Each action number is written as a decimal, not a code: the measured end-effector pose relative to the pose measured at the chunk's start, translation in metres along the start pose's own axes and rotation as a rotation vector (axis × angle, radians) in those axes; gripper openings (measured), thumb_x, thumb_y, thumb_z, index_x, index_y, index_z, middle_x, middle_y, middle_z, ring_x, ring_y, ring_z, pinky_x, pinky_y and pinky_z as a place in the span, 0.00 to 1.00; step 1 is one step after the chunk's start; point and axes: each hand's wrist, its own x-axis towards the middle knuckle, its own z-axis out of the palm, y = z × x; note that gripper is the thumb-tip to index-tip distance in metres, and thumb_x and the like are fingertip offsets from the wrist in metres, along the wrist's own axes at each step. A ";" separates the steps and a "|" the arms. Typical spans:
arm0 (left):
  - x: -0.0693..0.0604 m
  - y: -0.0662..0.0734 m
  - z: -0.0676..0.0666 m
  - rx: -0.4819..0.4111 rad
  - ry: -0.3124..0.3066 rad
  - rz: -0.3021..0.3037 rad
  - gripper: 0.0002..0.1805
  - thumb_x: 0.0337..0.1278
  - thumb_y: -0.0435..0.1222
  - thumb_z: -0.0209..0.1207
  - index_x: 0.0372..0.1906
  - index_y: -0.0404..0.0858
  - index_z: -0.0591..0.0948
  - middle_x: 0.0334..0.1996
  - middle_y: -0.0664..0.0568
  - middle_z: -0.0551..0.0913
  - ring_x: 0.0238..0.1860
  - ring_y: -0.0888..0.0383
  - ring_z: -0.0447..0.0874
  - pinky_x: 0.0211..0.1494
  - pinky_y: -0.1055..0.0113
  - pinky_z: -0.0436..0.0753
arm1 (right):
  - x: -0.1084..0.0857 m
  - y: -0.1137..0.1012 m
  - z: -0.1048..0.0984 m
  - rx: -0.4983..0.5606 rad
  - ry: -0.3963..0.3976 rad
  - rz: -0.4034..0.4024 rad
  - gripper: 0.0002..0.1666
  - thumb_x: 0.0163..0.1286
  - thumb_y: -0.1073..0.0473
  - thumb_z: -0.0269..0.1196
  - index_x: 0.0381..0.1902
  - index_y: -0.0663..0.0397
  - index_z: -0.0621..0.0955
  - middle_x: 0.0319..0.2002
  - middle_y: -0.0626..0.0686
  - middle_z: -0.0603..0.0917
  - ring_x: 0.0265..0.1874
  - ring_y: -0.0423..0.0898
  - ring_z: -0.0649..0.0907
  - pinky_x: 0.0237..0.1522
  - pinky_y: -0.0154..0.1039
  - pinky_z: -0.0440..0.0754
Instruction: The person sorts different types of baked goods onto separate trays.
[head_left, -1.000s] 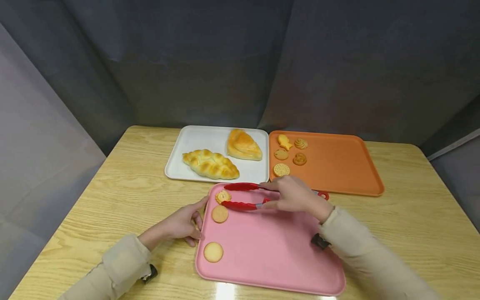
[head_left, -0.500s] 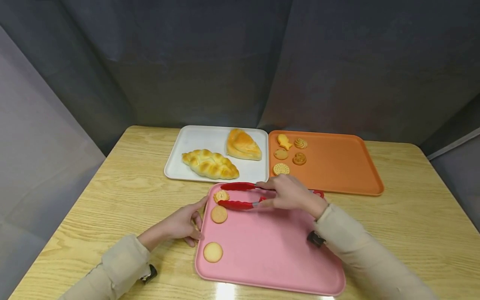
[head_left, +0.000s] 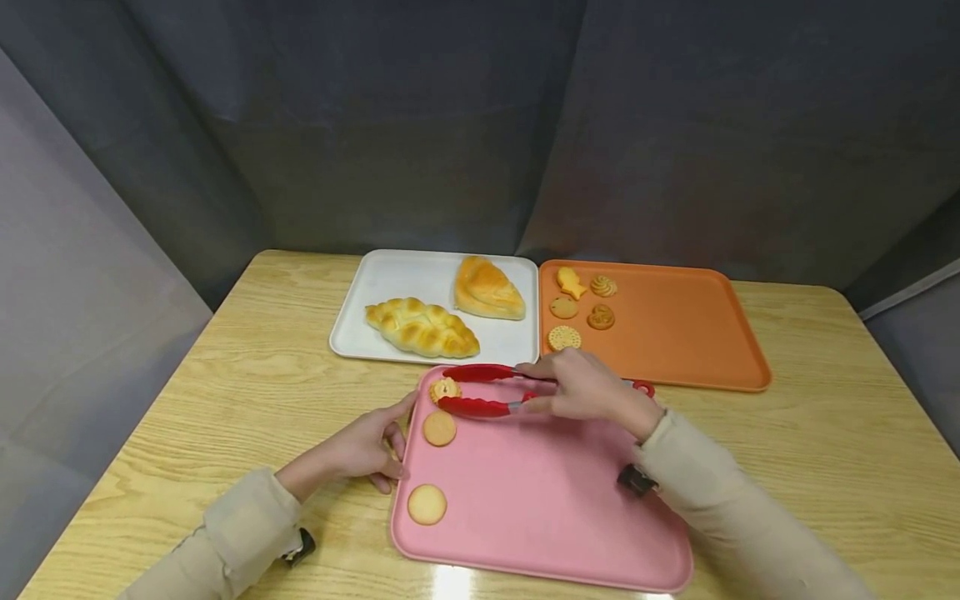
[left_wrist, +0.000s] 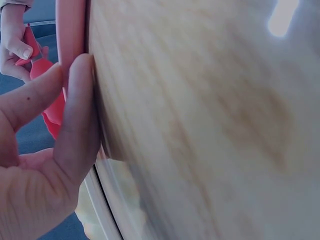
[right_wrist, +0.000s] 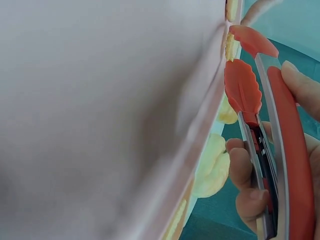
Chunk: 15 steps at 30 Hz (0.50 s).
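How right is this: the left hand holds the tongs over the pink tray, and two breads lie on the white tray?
Only the hand is wrong: the head view shows the right hand holding the tongs over the pink tray. Two breads lie on the white tray.

The flat yellow wooden table [head_left: 262,400] is bright, with white glare at the bottom of the head view; the dark cloth [head_left: 420,158] is dim. Soft shadow darkens the flat pink tray [head_left: 517,517] under the right hand [head_left: 588,387]. Wrist views look bluish, table and tray blurry.
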 end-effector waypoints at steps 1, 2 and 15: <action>0.000 0.000 0.000 0.000 -0.002 -0.001 0.55 0.40 0.18 0.62 0.72 0.40 0.44 0.27 0.41 0.71 0.15 0.56 0.73 0.18 0.58 0.83 | -0.001 0.000 -0.001 0.006 0.005 -0.002 0.31 0.49 0.43 0.69 0.48 0.54 0.82 0.23 0.43 0.80 0.19 0.37 0.67 0.16 0.30 0.61; 0.000 -0.001 0.000 0.001 -0.001 -0.001 0.55 0.40 0.18 0.62 0.72 0.40 0.44 0.27 0.41 0.71 0.15 0.56 0.73 0.19 0.59 0.83 | -0.002 0.000 -0.002 0.008 0.011 -0.003 0.31 0.49 0.44 0.69 0.48 0.54 0.82 0.25 0.43 0.81 0.19 0.37 0.67 0.16 0.29 0.62; 0.002 -0.004 0.000 0.008 0.004 -0.011 0.55 0.39 0.17 0.61 0.72 0.40 0.44 0.26 0.41 0.72 0.14 0.56 0.73 0.18 0.60 0.83 | -0.012 0.000 -0.015 0.039 0.008 0.012 0.32 0.50 0.43 0.69 0.49 0.55 0.81 0.33 0.48 0.84 0.24 0.41 0.75 0.20 0.30 0.70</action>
